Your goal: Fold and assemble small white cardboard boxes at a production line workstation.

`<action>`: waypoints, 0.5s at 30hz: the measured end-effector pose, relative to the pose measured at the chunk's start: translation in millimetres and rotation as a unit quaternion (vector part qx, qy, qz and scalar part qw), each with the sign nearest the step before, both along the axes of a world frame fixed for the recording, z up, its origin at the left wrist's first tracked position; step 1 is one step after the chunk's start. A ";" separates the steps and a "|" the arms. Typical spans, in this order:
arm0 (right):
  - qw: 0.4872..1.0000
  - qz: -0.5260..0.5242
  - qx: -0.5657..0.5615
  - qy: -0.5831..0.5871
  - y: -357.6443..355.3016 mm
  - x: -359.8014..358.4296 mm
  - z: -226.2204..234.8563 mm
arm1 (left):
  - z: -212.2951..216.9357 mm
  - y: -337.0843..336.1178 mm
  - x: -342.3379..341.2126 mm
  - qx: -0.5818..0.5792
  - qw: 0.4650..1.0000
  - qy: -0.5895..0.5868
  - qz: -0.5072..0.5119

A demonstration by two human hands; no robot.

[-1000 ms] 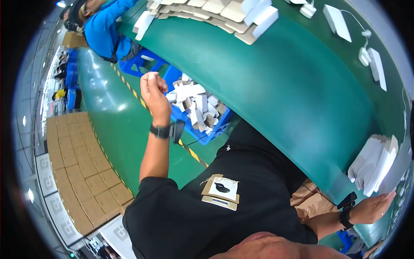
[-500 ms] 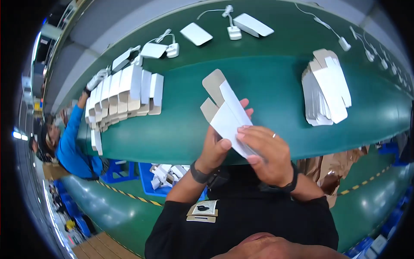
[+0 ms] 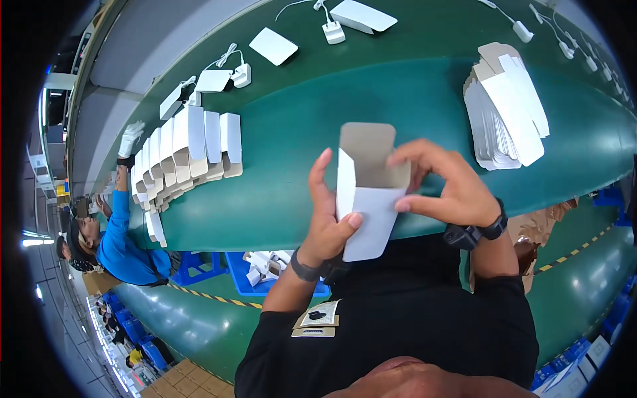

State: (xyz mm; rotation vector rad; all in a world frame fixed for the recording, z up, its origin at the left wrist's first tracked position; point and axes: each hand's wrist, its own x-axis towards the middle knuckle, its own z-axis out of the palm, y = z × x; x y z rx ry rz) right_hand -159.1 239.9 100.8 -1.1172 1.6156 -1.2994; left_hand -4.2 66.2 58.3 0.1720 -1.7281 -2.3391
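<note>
A white cardboard box (image 3: 373,225) stands opened out in front of me, its grey inside showing and a long flap raised at the back. My left hand (image 3: 328,225) is closed round its left side, thumb on the front face. At the right upper edge is my right hand (image 3: 458,189), its thumb on the outer corner and its fingers bent over the opening, slightly blurred. Whatever the box's bottom looks like is hidden. To the right lies a stack of flattened white boxes (image 3: 507,109); to the left, a group of opened boxes (image 3: 189,139) stands close together.
White chargers with cables (image 3: 334,32) and white cartons (image 3: 273,46) lie along the far strip of the green table (image 3: 285,199). At far left, a person in blue (image 3: 126,232) reaches out with a gloved hand. A blue bin (image 3: 242,285) of small white pieces sits below the edge.
The folded box has been squared open and turned upright. My right hand has shifted from its lower face up to the right rim. The other person's gloved hand has drawn away from the opened boxes.
</note>
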 end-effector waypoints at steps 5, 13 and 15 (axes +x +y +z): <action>0.954 -0.233 -0.186 0.006 -15.9 26.0 -37.4 | -9.8 -13.2 1.1 -0.031 0.997 0.022 -0.075; 0.940 -0.199 -0.258 -0.099 -25.9 47.0 -48.8 | -2.8 11.6 0.2 0.109 0.994 0.021 0.019; 0.928 -0.218 -0.295 -0.058 -31.8 49.6 -38.4 | -6.2 6.9 3.2 0.083 0.996 0.018 0.004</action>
